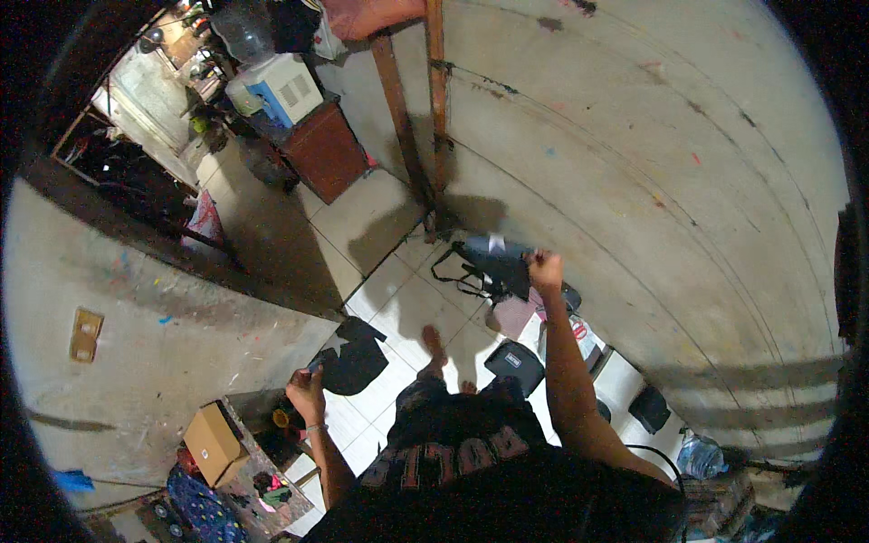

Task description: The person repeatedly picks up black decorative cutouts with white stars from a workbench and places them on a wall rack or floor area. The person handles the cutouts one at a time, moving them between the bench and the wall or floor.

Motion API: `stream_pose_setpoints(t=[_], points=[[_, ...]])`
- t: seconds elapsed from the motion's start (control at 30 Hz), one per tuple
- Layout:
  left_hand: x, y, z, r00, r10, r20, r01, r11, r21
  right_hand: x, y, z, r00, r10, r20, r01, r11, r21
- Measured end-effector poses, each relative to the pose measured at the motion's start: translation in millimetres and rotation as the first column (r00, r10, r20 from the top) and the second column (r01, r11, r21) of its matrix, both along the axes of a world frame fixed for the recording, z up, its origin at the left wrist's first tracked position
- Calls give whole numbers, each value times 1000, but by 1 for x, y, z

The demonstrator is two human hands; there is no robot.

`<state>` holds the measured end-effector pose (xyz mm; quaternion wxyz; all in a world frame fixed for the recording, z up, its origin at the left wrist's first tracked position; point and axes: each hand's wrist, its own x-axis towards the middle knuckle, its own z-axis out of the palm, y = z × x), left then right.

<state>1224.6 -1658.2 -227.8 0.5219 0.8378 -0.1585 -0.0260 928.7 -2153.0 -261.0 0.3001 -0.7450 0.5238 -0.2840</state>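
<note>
Standing on the tiled floor point(362, 235), you have your right hand point(545, 269) raised and closed in a fist-like grip on the upper edge of a dark garment point(496, 268), which hangs in front of you beside the bare plaster wall point(652, 181); a thin black strap loops out of it to the left. Your left hand point(307, 391) is low at your side, fingers curled around a second dark cloth piece point(355, 359) that droops toward the floor, and something small and dark sits between its fingers, too small to identify. To handle this well, keep the right grip firm on the edge so the hanging cloth stays spread, and keep the strap away from your bare foot point(434, 348). Packages and labels: a plain brown cardboard box point(214, 443) lies closed on a cluttered tabletop point(258, 466) at lower left, next to patterned blue fabric. A white tag shows at the top of the held garment. A black rectangular case point(514, 364) with a small pale label lies on the floor near your foot. A pinkish flat packet and a white wrapper with red markings lie just beside it. A clear plastic bottle point(699, 454) rests at lower right. A white and blue box-like unit point(276, 89) sits on a reddish cabinet far left.
</note>
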Motion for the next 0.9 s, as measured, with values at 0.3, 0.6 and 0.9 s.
stream_pose_setpoints(t=[0.3,0.6,0.9], points=[[101,-188,63,974,-192,119,142,930,338,147,-147,27,901,-114,419,96,993,64],[149,-245,47,969,-202,144,160,952,260,170,-213,-131,900,44,434,-27,999,-46],[132,-310,74,969,-246,17,216,879,426,188,-203,-79,957,36,289,-90,980,176]])
